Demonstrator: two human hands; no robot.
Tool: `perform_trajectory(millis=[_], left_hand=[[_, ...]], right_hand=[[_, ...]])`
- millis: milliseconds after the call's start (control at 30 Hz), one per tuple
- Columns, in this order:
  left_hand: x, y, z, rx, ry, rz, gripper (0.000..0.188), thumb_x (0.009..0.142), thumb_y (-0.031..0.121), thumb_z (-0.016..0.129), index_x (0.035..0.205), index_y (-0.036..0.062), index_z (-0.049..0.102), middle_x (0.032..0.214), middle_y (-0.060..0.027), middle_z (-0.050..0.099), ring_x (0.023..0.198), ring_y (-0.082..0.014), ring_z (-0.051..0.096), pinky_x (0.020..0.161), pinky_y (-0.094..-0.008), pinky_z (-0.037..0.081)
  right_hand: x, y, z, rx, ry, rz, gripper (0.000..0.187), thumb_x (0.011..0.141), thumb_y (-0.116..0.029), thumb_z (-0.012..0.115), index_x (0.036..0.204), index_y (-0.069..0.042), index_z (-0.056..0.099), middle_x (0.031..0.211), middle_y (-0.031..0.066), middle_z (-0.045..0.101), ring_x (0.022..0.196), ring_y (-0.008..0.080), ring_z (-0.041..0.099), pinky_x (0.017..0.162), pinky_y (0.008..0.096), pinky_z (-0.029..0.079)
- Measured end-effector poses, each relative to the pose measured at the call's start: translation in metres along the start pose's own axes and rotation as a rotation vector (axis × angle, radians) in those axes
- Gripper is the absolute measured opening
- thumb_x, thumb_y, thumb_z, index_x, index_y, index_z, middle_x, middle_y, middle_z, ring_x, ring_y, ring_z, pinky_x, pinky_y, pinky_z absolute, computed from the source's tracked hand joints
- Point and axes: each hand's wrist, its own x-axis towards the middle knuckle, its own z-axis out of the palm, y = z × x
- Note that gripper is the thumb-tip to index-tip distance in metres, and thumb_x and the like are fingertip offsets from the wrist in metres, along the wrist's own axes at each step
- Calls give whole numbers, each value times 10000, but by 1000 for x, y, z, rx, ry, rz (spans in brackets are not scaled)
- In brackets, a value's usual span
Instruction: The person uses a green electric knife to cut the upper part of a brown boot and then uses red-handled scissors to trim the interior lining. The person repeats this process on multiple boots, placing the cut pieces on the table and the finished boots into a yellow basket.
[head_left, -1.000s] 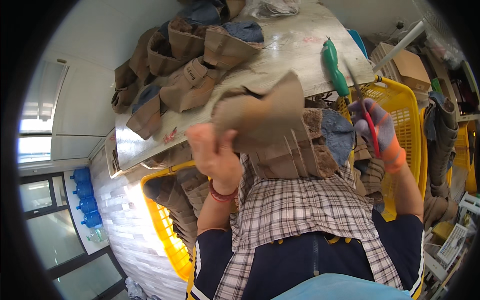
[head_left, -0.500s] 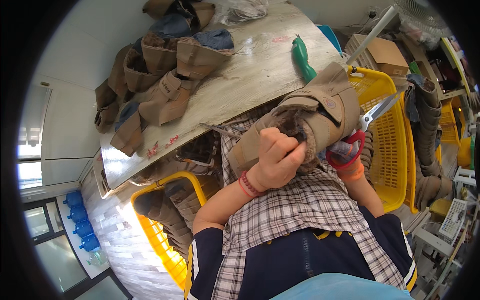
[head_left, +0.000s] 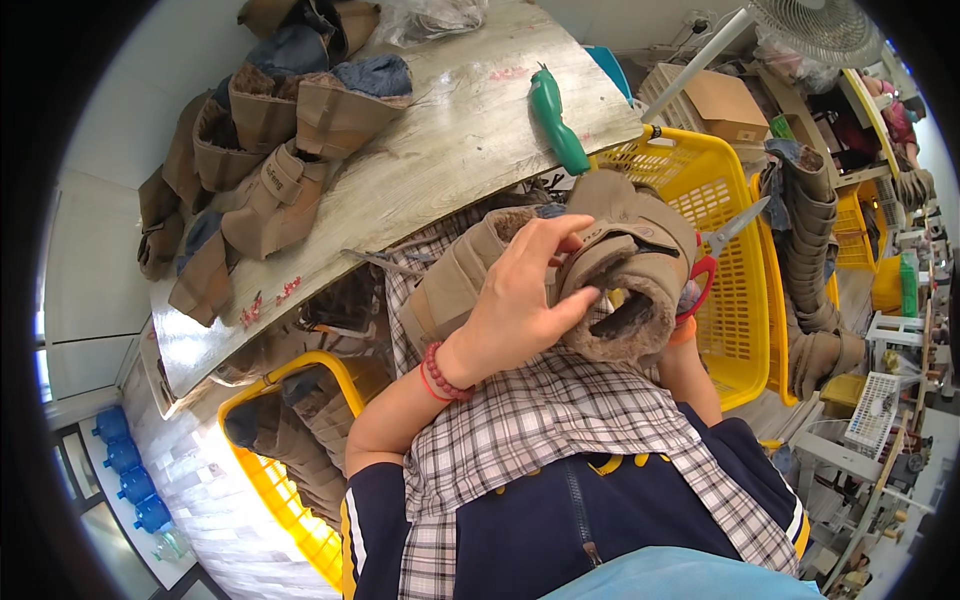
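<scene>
A brown fur-lined shoe upper (head_left: 625, 325) is held over my lap, its fuzzy round opening turned toward me. My left hand (head_left: 520, 285) is open beside it, fingers and thumb apart, the thumb close to the lining's edge. Behind the upper, mostly hidden, my right hand (head_left: 688, 298) has red-handled scissors (head_left: 728, 232) hooked in it, the blades pointing up and right. It seems to support the upper from that side too. A second brown upper (head_left: 445, 285) lies on my plaid apron, partly under my left hand.
Ahead is a worn table (head_left: 440, 130) with a pile of brown uppers (head_left: 270, 190) and a green-handled tool (head_left: 556, 120). Yellow baskets stand at the right (head_left: 735, 340) and lower left (head_left: 245, 470). A stack of uppers (head_left: 805, 240) and a fan (head_left: 815, 25) are farther right.
My left hand has let go of the fuzzy opening and spread its fingers. The held upper has turned, its opening now facing me more. The whole view has shifted to the right.
</scene>
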Motion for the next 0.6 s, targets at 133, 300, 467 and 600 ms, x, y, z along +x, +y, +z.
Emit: perform_trajectory(millis=[133,300,467,600], left_hand=[[1,-5,9,-26,15,-110,395,754,-29,591,1141,29,544,892,-116,598,799,-229,621,717,-325,513],[2,-6,17,-20,107,-72,348,777,-64,565,1113,28,572,859,-82,618,790,-161,628,712,-278,511],[-1,-11,15,-90,124,-71,309,819,-61,578,1113,32,593,865,-39,626,807,-90,615,726,-220,495],[-23,-32,-30,-185,360,-218,167,909,-2,562,1076,-3,580,885,-42,617,801,-98,600,748,-217,487]], right_hand=[[-3,-2,4,2,101,65,662,840,-325,681,1363,-32,399,1340,161,482,1200,276,511,1019,400,437],[2,-7,9,0,51,33,559,872,-294,634,1327,-34,440,1313,158,500,1177,261,524,988,378,457],[3,-19,25,-108,-62,-119,462,904,-263,588,1292,-37,480,1285,155,519,1153,245,538,957,356,477],[-4,-45,42,-626,42,-340,431,878,-196,612,1255,-15,507,1212,147,561,1094,243,569,917,339,489]])
